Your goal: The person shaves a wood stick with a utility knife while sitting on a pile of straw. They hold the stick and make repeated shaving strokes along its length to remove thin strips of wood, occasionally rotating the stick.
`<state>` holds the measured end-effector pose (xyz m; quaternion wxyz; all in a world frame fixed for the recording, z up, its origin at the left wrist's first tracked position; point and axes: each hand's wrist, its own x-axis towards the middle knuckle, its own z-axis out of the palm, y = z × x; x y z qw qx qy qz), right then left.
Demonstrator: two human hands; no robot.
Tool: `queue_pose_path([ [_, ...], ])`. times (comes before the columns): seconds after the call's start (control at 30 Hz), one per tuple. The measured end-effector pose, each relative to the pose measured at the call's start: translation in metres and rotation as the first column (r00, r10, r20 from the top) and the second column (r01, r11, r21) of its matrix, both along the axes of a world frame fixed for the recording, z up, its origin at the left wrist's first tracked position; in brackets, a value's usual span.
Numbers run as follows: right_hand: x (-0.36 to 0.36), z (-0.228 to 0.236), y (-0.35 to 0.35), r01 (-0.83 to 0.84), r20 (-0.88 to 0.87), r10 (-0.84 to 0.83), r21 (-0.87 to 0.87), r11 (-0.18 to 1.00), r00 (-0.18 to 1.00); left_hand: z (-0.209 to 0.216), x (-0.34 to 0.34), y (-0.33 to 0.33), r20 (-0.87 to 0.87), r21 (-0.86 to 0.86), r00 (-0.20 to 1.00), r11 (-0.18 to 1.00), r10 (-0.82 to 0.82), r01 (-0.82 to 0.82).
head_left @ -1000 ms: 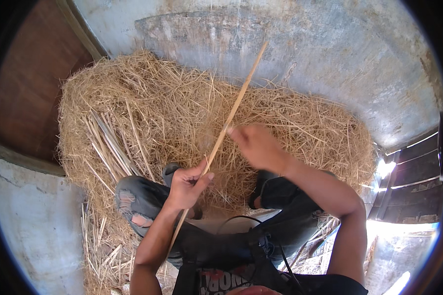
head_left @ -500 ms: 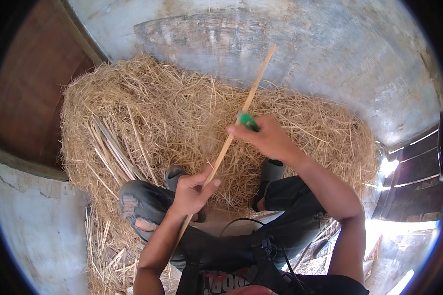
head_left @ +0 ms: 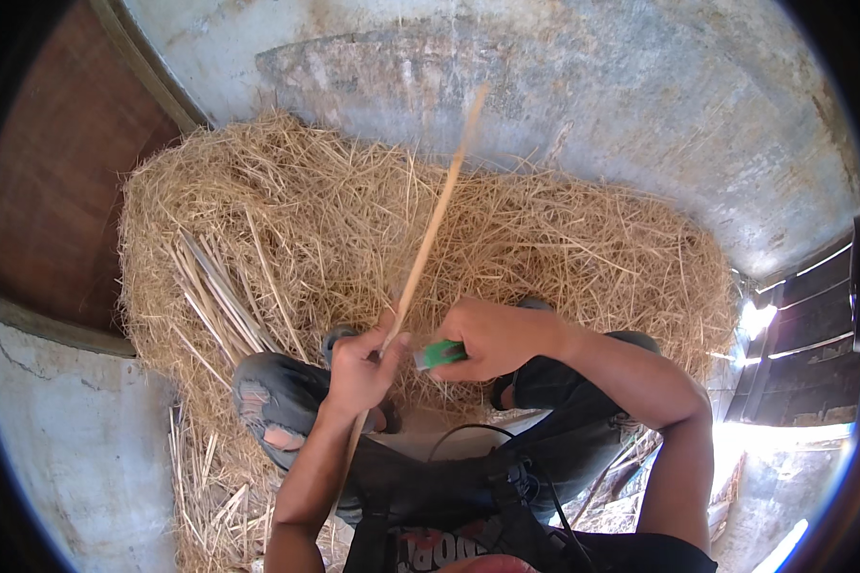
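Left hand (head_left: pixel 361 368) clenched on long pale cane strip (head_left: pixel 428 234); right hand (head_left: pixel 492 336) grips green-handled tool (head_left: pixel 440 354) at strip's base; trimmed canes (head_left: pixel 222 301) piled at 9 o'clock; this strip evidently unfinished.

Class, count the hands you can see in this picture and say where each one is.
2. The left hand grips the long thin stick above the left knee. The right hand holds a green-handled tool beside the stick. None seem hidden.

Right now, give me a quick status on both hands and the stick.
Left hand gripping long thin stick, tilted upward. Right hand holding green-handled tool against it. Straw pile behind.
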<state>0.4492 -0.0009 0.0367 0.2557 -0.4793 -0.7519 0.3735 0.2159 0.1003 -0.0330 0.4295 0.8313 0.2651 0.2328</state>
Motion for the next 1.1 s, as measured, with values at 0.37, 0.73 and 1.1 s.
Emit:
queue_pose_path([
  [0.37,0.048,0.012,0.011,0.671,-0.184,-0.682,-0.124,0.731,0.708,0.003,-0.003,-0.009,0.278,-0.605,0.957,0.759,-0.084,0.242],
  [0.73,0.103,0.004,0.025,0.891,-0.408,-0.874,-0.242,0.384,0.265,0.004,-0.008,-0.015,0.189,-0.639,0.936,0.687,-0.296,0.346],
  [1.1,0.121,0.003,0.009,0.853,0.145,-0.844,-0.007,0.522,0.517,-0.009,-0.009,-0.016,0.045,-0.360,0.983,0.915,-0.178,0.182],
])
